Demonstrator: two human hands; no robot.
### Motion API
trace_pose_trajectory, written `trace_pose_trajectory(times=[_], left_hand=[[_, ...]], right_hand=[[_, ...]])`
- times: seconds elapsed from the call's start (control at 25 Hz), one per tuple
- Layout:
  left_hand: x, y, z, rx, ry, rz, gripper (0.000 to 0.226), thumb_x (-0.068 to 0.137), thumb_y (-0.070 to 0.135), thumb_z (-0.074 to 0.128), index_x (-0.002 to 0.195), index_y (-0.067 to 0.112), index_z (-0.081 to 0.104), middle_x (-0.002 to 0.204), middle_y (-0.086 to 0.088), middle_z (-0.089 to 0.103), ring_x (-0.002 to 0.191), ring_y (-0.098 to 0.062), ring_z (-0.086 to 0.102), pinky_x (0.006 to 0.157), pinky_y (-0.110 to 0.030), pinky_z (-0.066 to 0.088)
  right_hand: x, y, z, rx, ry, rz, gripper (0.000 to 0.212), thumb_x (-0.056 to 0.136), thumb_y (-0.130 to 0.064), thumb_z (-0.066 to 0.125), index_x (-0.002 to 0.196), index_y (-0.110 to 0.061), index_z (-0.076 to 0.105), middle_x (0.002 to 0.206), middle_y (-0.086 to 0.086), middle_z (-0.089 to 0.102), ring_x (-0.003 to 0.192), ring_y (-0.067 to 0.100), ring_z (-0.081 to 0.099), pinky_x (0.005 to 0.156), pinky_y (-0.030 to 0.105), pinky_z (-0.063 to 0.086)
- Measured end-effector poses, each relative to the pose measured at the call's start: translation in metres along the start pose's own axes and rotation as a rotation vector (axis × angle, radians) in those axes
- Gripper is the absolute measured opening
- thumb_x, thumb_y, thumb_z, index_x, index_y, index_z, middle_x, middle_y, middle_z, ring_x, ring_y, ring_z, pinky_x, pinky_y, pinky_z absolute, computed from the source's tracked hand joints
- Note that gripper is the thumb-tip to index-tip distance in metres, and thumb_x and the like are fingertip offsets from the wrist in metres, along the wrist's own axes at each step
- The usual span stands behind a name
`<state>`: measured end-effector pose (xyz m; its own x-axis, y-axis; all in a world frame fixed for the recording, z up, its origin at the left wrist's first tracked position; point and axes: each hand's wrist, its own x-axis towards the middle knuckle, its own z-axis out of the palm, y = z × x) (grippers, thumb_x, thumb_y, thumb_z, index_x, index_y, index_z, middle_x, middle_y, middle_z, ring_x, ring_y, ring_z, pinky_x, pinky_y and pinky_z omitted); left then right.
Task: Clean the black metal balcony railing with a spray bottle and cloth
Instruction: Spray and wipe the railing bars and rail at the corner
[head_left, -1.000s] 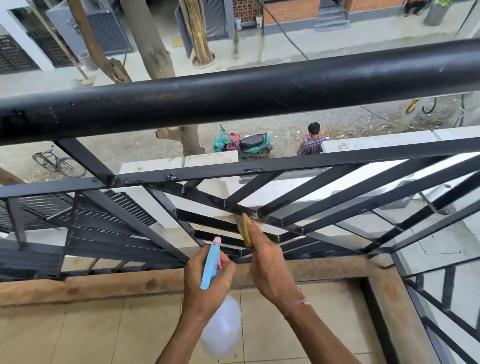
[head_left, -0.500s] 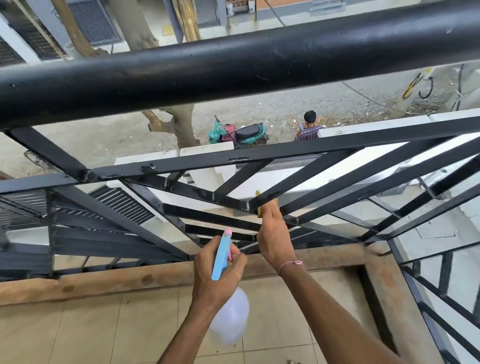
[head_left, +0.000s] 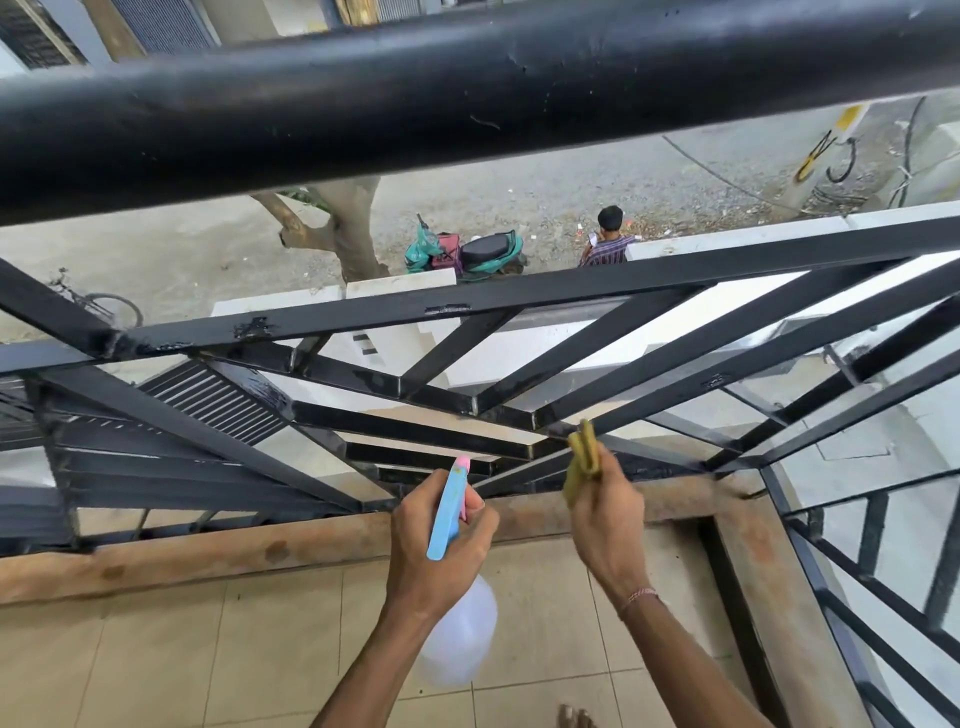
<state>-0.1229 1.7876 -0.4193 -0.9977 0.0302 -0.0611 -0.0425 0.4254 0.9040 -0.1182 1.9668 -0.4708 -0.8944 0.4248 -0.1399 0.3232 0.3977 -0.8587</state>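
My left hand (head_left: 434, 561) grips the translucent spray bottle with blue-pink head (head_left: 449, 512) below the black metal railing (head_left: 519, 296); my right hand (head_left: 605, 519) pinches the folded yellow cloth (head_left: 584, 454) against its lower bars.

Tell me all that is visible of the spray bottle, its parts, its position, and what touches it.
The spray bottle has a light blue spray head with a pink nozzle tip, and a translucent whitish body that looks like plastic. The left hand grips its neck, one finger curled in front of the head. The body hangs below the hand over the tiled floor; the nozzle points at the railing's lower bars.
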Motion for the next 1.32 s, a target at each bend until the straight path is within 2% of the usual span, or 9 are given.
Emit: trace_pose_trajectory(times=[0.12, 0.36, 0.56, 0.76, 0.84, 0.92, 1.04, 1.16, 1.32], left_hand=[[0.001, -0.006, 0.007, 0.002, 0.000, 0.026, 0.017, 0.079, 0.016, 0.071, 0.069, 0.019, 0.059, 0.060, 0.007, 0.053, 0.054, -0.010, 0.051, 0.051, -0.022, 0.046], [0.003, -0.007, 0.022, -0.005, -0.003, 0.007, 0.017, 0.079, 0.016, 0.072, 0.069, 0.020, 0.059, 0.061, 0.006, 0.054, 0.055, -0.009, 0.052, 0.052, -0.022, 0.046], [0.007, -0.010, 0.025, 0.005, 0.001, -0.004, 0.021, 0.080, 0.011, 0.075, 0.070, 0.021, 0.060, 0.062, 0.007, 0.055, 0.057, -0.010, 0.054, 0.053, -0.018, 0.046], [0.012, -0.012, 0.017, -0.011, 0.013, -0.017, 0.019, 0.084, 0.005, 0.077, 0.077, 0.017, 0.064, 0.065, 0.006, 0.059, 0.058, -0.013, 0.057, 0.053, -0.025, 0.052], [0.012, -0.013, 0.009, -0.064, 0.011, -0.031, 0.009, 0.082, 0.024, 0.076, 0.081, 0.022, 0.067, 0.070, 0.001, 0.064, 0.064, -0.020, 0.063, 0.056, -0.040, 0.059], [0.010, -0.012, 0.001, -0.111, 0.022, -0.049, 0.014, 0.079, 0.043, 0.072, 0.083, 0.029, 0.069, 0.073, 0.001, 0.064, 0.068, -0.025, 0.064, 0.059, -0.050, 0.060], [0.007, -0.011, -0.008, -0.092, 0.045, -0.027, 0.013, 0.075, 0.049, 0.068, 0.078, 0.037, 0.067, 0.064, 0.005, 0.058, 0.060, -0.020, 0.057, 0.055, -0.045, 0.056], [0.002, -0.016, -0.013, -0.077, 0.089, -0.034, 0.015, 0.074, 0.044, 0.067, 0.072, 0.030, 0.061, 0.061, -0.003, 0.054, 0.056, -0.030, 0.053, 0.051, -0.048, 0.053], [-0.003, -0.027, -0.021, -0.072, 0.108, -0.050, 0.020, 0.080, 0.037, 0.071, 0.076, 0.020, 0.061, 0.070, -0.013, 0.060, 0.062, -0.039, 0.058, 0.052, -0.056, 0.054]], right_hand=[[0.035, 0.007, -0.004, 0.009, 0.104, -0.011, 0.033, 0.102, 0.000, 0.044, 0.131, -0.010, 0.054, 0.094, -0.002, 0.062, 0.076, 0.012, 0.057, 0.069, 0.015, 0.049], [0.067, 0.017, 0.031, -0.271, -0.158, -0.096, 0.035, 0.087, 0.020, 0.038, 0.103, -0.008, 0.052, 0.099, 0.006, 0.053, 0.076, 0.022, 0.052, 0.072, 0.039, 0.053], [0.047, 0.025, 0.023, -0.260, -0.152, -0.148, 0.042, 0.093, 0.013, 0.044, 0.128, -0.010, 0.048, 0.107, 0.008, 0.061, 0.080, 0.018, 0.057, 0.074, 0.029, 0.055], [-0.009, -0.030, -0.001, 0.049, -0.169, -0.107, 0.034, 0.101, -0.002, 0.049, 0.132, -0.012, 0.058, 0.074, -0.004, 0.063, 0.059, 0.016, 0.057, 0.049, 0.016, 0.044], [-0.025, -0.063, -0.004, 0.135, -0.139, -0.197, 0.043, 0.099, -0.001, 0.051, 0.138, -0.019, 0.056, 0.086, -0.005, 0.069, 0.065, 0.013, 0.060, 0.054, 0.014, 0.046], [-0.022, -0.091, 0.003, 0.166, -0.064, -0.305, 0.052, 0.096, 0.004, 0.051, 0.143, -0.018, 0.052, 0.120, -0.005, 0.068, 0.095, 0.007, 0.065, 0.081, 0.015, 0.053], [0.007, -0.118, 0.031, -0.056, 0.014, -0.535, 0.060, 0.088, 0.006, 0.033, 0.147, -0.002, 0.042, 0.149, 0.014, 0.046, 0.139, 0.025, 0.043, 0.118, 0.032, 0.034], [0.037, -0.120, 0.061, -0.577, -0.105, -0.669, 0.057, 0.090, -0.003, 0.019, 0.143, 0.002, 0.042, 0.146, 0.027, 0.042, 0.144, 0.041, 0.032, 0.123, 0.053, 0.015], [0.034, -0.106, 0.069, -0.953, -0.173, -0.661, 0.048, 0.098, -0.011, 0.025, 0.143, 0.004, 0.035, 0.135, 0.028, 0.052, 0.136, 0.041, 0.044, 0.125, 0.053, 0.004]])
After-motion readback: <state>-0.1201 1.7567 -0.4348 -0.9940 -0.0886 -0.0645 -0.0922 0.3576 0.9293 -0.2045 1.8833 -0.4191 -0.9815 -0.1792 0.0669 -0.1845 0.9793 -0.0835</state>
